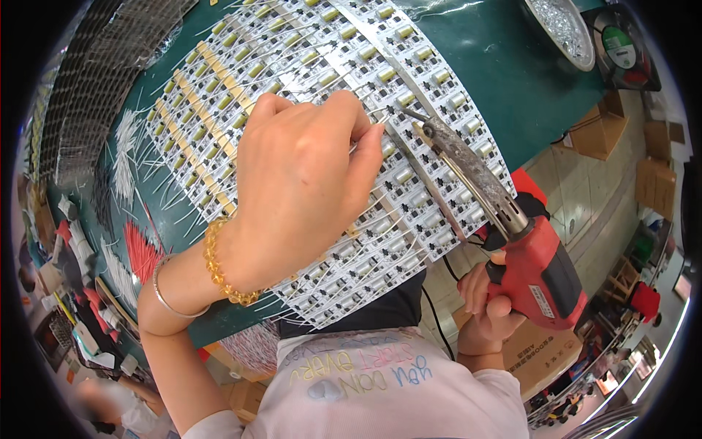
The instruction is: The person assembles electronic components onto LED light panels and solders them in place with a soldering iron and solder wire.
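A large panel of white circuit boards (457, 157) lies on the green table, with rows of yellowish cylindrical components and thin white wires on many boards. Above its middle, my left hand (303, 172) is closed in a pinch, thumb against forefinger. A short end of white wire (382, 117) shows at those fingertips, next to the tip of the soldering gun. My right hand (484, 304) is wrapped round the red and black grip of that soldering gun (537, 267). Its metal barrel slants up and left across the panel. My left hand hides the boards beneath it.
Bundles of white wires (126, 157) and red wires (140, 250) lie on the table to the left. At the far right are a bowl of clear bits (559, 33) and a solder reel (621, 47). A black cable (436, 314) hangs near my right hand.
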Tool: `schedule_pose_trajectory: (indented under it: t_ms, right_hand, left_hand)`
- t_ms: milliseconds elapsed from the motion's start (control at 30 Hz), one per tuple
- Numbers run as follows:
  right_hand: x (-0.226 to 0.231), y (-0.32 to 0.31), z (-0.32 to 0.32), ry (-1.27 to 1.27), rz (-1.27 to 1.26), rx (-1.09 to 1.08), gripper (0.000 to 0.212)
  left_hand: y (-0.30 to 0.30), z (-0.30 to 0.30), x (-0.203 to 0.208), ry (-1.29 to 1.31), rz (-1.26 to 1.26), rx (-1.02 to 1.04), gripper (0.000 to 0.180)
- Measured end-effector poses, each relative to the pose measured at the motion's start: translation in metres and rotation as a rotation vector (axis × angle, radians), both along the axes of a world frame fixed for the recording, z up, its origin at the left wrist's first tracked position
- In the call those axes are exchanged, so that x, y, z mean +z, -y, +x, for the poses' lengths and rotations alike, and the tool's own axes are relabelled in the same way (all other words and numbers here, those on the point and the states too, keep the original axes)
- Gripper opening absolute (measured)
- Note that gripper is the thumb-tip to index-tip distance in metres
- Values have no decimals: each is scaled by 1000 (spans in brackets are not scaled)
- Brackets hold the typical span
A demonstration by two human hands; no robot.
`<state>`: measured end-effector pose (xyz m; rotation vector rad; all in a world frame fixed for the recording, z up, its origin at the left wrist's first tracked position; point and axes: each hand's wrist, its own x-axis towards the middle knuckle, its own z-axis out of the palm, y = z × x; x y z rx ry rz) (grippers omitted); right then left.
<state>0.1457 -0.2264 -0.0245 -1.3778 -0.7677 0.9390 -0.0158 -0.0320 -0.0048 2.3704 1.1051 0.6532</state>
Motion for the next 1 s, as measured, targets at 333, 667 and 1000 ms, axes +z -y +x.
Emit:
schedule_pose_trajectory:
  t_ms: [333,667,1000]
  right_hand:
    - [2,13,6,-93,22,-36,73]
    - [19,11,1,30,-47,9,76]
    - [13,12,3,-1,-156,13,70]
  left_hand:
    - [-3,-9,12,32,223,-126,8]
    - [-4,-1,3,26,-169,-40,9]
    - [-5,1,1,-14,-102,-86,12]
